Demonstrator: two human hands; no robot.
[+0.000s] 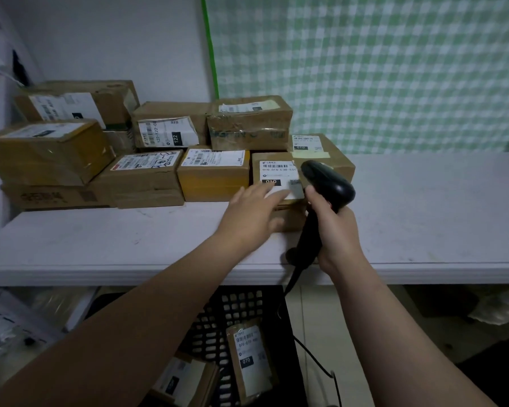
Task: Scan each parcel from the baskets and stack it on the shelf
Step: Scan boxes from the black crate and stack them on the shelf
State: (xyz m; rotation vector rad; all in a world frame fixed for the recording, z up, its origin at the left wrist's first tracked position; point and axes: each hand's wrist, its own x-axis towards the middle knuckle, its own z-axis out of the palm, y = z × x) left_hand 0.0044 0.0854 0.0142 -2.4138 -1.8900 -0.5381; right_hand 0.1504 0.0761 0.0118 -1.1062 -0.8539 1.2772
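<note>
Below the shelf edge, nearest the viewer, a black basket holds the 070 parcel and a second box beside it, both apparently awaiting their turn. Above, on the white shelf, the left hand lies flat with fingers straight and slightly spread, resting on the labelled face of the 010 parcel. The right hand is curled round the handle of the scanner, whose head sits just right of the label and tilts up and left towards it. The 010 parcel stands at the right end of the front row, touching its neighbour; its long axis cannot be told, since hand and scanner cover it. The left hand is the nearer, so steadying or pushing back likely falls to it. Behind rise the stacked parcels.
</note>
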